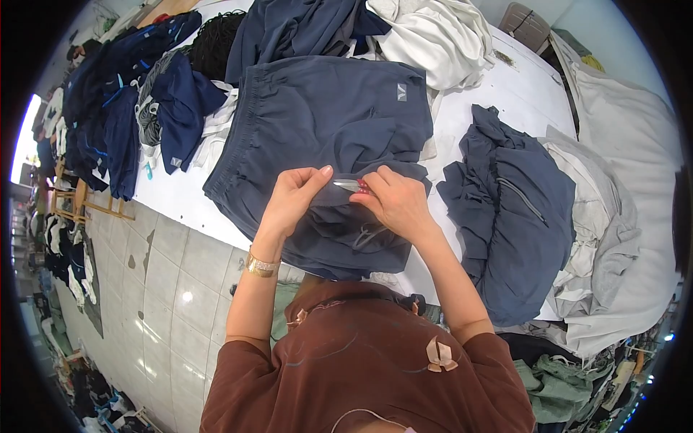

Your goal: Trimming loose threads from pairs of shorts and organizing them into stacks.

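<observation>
Dark grey-blue shorts (303,108) lie spread across the table in front of me, with the gathered elastic waistband to the left and a small pale logo near the upper right. My right hand (395,198) is closed round small red-handled thread snips (346,185), whose silver blades point left above the cloth. Just left of the blade tips, my left hand (297,193) has thumb and forefinger pinched together over the shorts. Whatever sits in that pinch is too small to make out. A grey drawstring loop (368,237) lies on the lower part of the shorts.
The white table (173,195) carries more dark garments (289,29) and white cloth (433,40) at the back. To the right are a bunched dark garment (516,216) and a pale grey fabric heap (628,144). Navy clothes (108,94) are piled at the left, above the tiled floor (159,289).
</observation>
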`<control>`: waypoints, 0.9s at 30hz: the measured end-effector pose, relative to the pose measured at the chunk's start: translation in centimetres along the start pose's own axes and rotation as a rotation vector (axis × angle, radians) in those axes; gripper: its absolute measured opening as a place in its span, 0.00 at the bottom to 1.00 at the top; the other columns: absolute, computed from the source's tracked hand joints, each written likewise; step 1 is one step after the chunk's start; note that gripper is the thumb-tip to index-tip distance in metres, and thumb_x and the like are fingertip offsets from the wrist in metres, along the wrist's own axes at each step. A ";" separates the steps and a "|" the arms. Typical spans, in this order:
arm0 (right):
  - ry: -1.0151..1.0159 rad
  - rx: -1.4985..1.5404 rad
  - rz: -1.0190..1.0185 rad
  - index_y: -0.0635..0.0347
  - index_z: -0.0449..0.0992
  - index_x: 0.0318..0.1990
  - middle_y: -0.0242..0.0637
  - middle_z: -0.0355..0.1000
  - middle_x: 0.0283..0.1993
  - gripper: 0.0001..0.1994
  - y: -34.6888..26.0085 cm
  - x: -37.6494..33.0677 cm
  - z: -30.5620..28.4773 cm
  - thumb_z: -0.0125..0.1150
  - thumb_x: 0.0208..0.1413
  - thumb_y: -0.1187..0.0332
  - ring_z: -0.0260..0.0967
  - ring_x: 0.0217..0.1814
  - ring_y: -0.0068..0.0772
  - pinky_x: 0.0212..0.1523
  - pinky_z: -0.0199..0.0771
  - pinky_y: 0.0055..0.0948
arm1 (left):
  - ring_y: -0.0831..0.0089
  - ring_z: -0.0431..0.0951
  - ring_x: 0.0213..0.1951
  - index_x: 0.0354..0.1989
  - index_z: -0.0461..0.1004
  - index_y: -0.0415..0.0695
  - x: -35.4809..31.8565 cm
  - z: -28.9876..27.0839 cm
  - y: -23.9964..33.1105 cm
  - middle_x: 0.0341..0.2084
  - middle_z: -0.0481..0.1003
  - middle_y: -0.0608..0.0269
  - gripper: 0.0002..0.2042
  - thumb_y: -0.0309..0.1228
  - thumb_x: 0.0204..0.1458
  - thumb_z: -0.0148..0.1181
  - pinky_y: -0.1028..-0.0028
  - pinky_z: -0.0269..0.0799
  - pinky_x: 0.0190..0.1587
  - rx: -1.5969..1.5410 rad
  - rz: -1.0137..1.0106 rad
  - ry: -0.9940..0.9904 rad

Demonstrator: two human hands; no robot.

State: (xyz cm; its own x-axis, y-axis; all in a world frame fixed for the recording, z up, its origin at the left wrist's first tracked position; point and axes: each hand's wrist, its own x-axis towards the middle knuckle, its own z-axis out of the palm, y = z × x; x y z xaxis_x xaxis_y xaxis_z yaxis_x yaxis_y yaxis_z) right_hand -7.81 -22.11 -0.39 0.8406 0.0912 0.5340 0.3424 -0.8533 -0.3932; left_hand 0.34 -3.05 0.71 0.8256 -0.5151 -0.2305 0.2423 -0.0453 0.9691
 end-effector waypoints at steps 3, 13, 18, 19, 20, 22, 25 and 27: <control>-0.008 -0.033 -0.027 0.57 0.73 0.31 0.32 0.66 0.26 0.13 0.1 0.1 -0.1 0.65 0.48 0.57 0.68 0.25 0.34 0.24 0.66 0.30 | 0.91 0.63 0.22 0.25 0.77 0.38 0.1 -0.1 -0.2 0.19 0.72 0.76 0.17 0.39 0.57 0.58 0.85 0.55 0.23 0.004 0.000 -0.002; 0.032 0.085 0.120 0.59 0.72 0.36 0.34 0.70 0.29 0.15 0.6 -0.5 0.2 0.65 0.49 0.58 0.71 0.26 0.36 0.25 0.69 0.28 | 0.88 0.69 0.25 0.29 0.78 0.36 0.1 0.0 0.0 0.24 0.76 0.71 0.14 0.37 0.58 0.57 0.85 0.63 0.29 -0.107 -0.065 -0.040; 0.070 0.710 0.406 0.62 0.72 0.42 0.40 0.74 0.29 0.14 -0.4 -0.5 1.2 0.64 0.52 0.66 0.73 0.26 0.31 0.26 0.68 0.24 | 0.89 0.68 0.25 0.29 0.78 0.37 0.1 0.4 0.1 0.24 0.75 0.72 0.14 0.36 0.58 0.57 0.86 0.61 0.28 -0.168 -0.091 -0.047; 0.073 0.710 0.406 0.62 0.72 0.42 0.40 0.74 0.29 0.14 -0.6 -0.3 1.5 0.64 0.52 0.66 0.73 0.26 0.31 0.26 0.68 0.24 | 0.89 0.68 0.25 0.29 0.78 0.37 0.2 0.4 -0.1 0.24 0.75 0.72 0.14 0.36 0.58 0.57 0.86 0.61 0.28 -0.166 -0.090 -0.049; 0.075 0.668 0.351 0.62 0.72 0.42 0.39 0.74 0.28 0.13 -0.6 0.0 1.7 0.65 0.51 0.68 0.73 0.25 0.32 0.26 0.68 0.25 | 0.90 0.65 0.23 0.29 0.78 0.37 0.4 0.3 -0.5 0.22 0.74 0.74 0.14 0.36 0.58 0.58 0.86 0.58 0.26 -0.115 -0.055 -0.038; 0.045 0.511 0.262 0.61 0.74 0.39 0.38 0.74 0.28 0.12 -1.1 0.7 1.2 0.65 0.47 0.71 0.72 0.24 0.37 0.25 0.69 0.28 | 0.91 0.62 0.22 0.29 0.78 0.37 0.4 0.2 -0.7 0.21 0.72 0.77 0.14 0.36 0.58 0.58 0.85 0.55 0.23 -0.065 -0.022 -0.023; 0.069 0.264 0.070 0.63 0.74 0.39 0.40 0.76 0.31 0.11 -1.2 1.3 0.9 0.64 0.46 0.75 0.76 0.29 0.34 0.29 0.73 0.26 | 0.92 0.57 0.20 0.28 0.78 0.37 0.1 0.4 -0.6 0.18 0.68 0.80 0.14 0.37 0.58 0.57 0.84 0.49 0.21 0.033 0.071 0.003; 0.033 0.198 0.042 0.62 0.74 0.39 0.40 0.75 0.31 0.12 -1.4 1.4 0.4 0.64 0.44 0.76 0.76 0.30 0.36 0.29 0.73 0.27 | 0.92 0.56 0.20 0.28 0.78 0.36 -0.1 0.6 -0.3 0.17 0.67 0.80 0.15 0.37 0.58 0.57 0.84 0.48 0.20 0.101 0.089 0.017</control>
State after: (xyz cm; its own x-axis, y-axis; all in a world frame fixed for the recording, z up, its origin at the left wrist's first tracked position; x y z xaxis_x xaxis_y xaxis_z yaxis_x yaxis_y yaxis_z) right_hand -6.91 -20.54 0.63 0.8425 0.0383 0.5373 0.3862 -0.7382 -0.5531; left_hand -0.17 -3.53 0.53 0.8503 -0.5064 -0.1434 0.1157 -0.0861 0.9896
